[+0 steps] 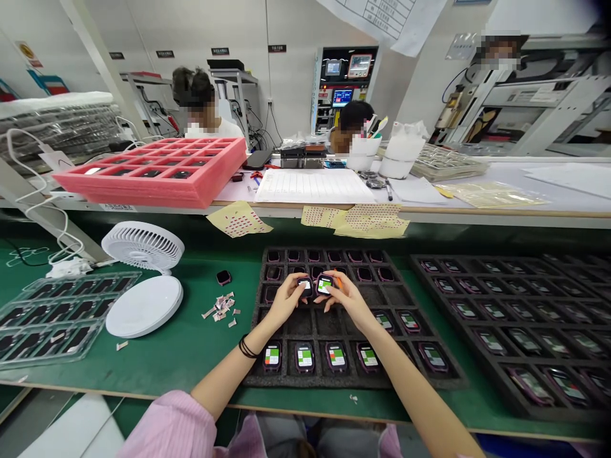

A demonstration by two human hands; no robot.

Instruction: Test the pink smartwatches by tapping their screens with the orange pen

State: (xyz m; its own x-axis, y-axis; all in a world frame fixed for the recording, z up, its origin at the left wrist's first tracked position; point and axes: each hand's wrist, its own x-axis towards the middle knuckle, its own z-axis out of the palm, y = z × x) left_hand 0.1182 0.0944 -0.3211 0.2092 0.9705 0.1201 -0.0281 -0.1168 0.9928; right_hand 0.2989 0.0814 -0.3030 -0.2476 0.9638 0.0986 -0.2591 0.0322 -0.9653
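Note:
Above the middle of a black foam tray (298, 326), my left hand (287, 298) holds a small watch (304, 287) with a lit screen, its thumb on the glass. Close beside it, my right hand (344, 296) grips a second watch (325, 285), whose screen shows green and white. Something orange shows behind the right fingers. The tray's front row holds watches with lit screens, such as one (304, 357) showing green and white. Dark-screened watches fill the back rows. Some compartments under my hands hold nothing.
A second foam tray (482, 366) of watches lies right. Left are a white fan (143, 312), a lone watch (223, 277), small paper pieces (223, 306) and a clear tray (90, 346). On the shelf stand pink foam trays (200, 191) and white cups (401, 156). People sit beyond.

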